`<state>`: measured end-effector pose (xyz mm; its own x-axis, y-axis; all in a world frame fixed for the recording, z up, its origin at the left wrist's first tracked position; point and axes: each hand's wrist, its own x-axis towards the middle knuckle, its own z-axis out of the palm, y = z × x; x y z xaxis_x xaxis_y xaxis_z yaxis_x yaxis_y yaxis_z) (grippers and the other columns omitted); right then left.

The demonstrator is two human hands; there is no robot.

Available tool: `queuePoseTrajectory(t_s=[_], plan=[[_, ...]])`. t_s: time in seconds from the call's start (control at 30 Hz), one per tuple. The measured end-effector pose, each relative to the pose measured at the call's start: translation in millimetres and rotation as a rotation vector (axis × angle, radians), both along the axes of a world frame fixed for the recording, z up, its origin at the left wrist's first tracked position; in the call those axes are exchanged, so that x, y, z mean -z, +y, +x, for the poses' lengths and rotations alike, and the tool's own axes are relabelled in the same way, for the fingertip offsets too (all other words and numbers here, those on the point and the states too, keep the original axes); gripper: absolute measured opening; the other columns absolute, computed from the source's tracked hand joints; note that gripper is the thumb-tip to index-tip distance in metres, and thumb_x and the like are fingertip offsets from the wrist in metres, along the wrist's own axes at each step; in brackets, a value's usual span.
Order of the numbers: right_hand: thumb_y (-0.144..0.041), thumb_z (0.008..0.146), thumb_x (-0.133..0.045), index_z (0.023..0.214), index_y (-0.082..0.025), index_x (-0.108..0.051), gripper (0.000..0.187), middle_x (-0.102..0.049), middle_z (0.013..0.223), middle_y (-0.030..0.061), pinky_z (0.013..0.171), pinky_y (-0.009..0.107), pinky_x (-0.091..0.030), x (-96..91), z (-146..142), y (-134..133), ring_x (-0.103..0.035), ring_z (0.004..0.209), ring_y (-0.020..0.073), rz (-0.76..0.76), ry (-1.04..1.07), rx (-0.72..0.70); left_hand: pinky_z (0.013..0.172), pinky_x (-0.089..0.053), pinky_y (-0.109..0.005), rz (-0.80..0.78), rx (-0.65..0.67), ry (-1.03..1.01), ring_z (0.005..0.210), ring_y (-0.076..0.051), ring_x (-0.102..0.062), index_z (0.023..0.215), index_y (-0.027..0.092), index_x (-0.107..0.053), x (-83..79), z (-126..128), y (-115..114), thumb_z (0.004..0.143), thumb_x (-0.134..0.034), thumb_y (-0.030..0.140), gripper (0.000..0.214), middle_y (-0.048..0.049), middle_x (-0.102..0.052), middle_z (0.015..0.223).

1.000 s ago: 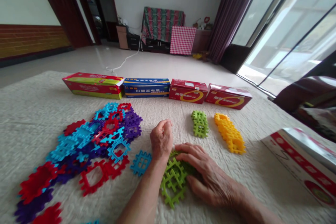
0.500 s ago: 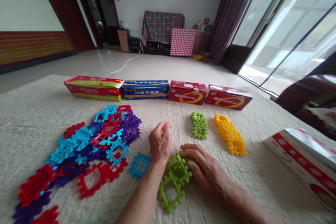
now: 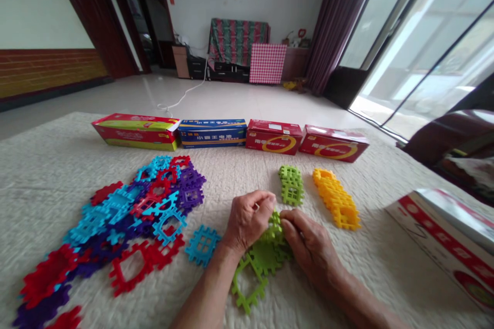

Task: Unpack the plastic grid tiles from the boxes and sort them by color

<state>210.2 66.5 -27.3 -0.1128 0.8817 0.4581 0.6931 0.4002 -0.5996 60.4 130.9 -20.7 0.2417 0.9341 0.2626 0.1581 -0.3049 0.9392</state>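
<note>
Green plastic interlocking blocks (image 3: 266, 257) lie in a small overlapping pile on the covered surface in front of me. One green interlocking block (image 3: 275, 226) is tilted up from the pile between my hands. My right hand (image 3: 309, 236) pinches its right edge with thumb and curled fingers. My left hand (image 3: 250, 218) is closed, its thumb and forefinger pressed together at the top of the same block; its other fingers are partly hidden. A blue square block (image 3: 203, 244) with a window grid lies just left of my left forearm.
Red, blue and purple blocks (image 3: 119, 205) are heaped at the left. Stacked green blocks (image 3: 292, 185) and a row of yellow blocks (image 3: 337, 198) lie right of centre. Behind stand a red-yellow box (image 3: 137, 131), a blue box (image 3: 213, 133) and two red boxes (image 3: 274, 136). A white-red carton (image 3: 443, 241) is at right.
My left hand has moved right and down to the green blocks. My right hand has closed its fingers on one green block, which is now raised and tilted.
</note>
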Motion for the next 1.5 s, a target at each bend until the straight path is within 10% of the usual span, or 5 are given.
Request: queuePoseTrajectory(t_s=[0.47,0.77,0.97,1.27,1.5], plan=[[-0.030,0.095,-0.047,0.097,-0.020,-0.063,0.019,-0.061,0.067,-0.0019,0.053,0.022,-0.045,-0.9,8.5,4.1,-0.056,0.055,0.0114,-0.049,0.072,0.116,0.051,-0.045,-0.020,-0.222,-0.153,-0.223,0.053,-0.010,-0.045,0.077,0.014,-0.071,6.3,0.0,10.4,0.078,-0.059,0.047,0.034,0.0028,-0.047,0.057],[-0.027,0.084,-0.058,0.117,-0.022,-0.055,0.034,-0.058,0.122,0.0097,0.088,0.038,-0.052,-16.8,20.9,-2.2,-0.061,0.104,0.0220,-0.139,-0.205,-0.114,0.052,-0.048,-0.021,-0.262,-0.163,-0.271,0.056,-0.011,-0.047,0.084,0.014,-0.073,6.9,0.2,9.8,0.079,-0.058,0.045,0.035,0.0025,-0.048,0.059],[-0.015,0.077,-0.061,0.121,-0.025,-0.053,0.046,-0.059,0.119,0.0066,0.095,0.040,-0.049,-29.8,21.9,-3.7,-0.057,0.110,0.0213,-0.219,-0.289,-0.325,0.052,-0.049,-0.021,-0.258,-0.172,-0.264,0.055,-0.011,-0.047,0.084,0.013,-0.074,7.3,1.3,11.0,0.079,-0.058,0.045,0.036,0.0026,-0.047,0.058],[-0.022,0.084,-0.059,0.120,-0.021,-0.053,0.037,-0.058,0.124,0.0120,0.094,0.048,-0.049,0.3,36.0,12.5,-0.054,0.115,0.0280,0.227,-0.333,0.142,0.051,-0.048,-0.021,-0.270,-0.189,-0.253,0.054,-0.011,-0.047,0.083,0.013,-0.074,6.2,0.4,10.1,0.076,-0.061,0.049,0.038,0.0035,-0.046,0.056],[-0.024,0.084,-0.060,0.118,-0.020,-0.057,0.035,-0.060,0.124,0.0126,0.092,0.051,-0.050,10.1,47.8,26.5,-0.054,0.114,0.0304,0.246,-0.417,0.205,0.052,-0.049,-0.021,-0.262,-0.189,-0.259,0.056,-0.012,-0.049,0.081,0.014,-0.073,6.4,0.8,10.4,0.076,-0.061,0.050,0.038,0.0034,-0.047,0.056]])
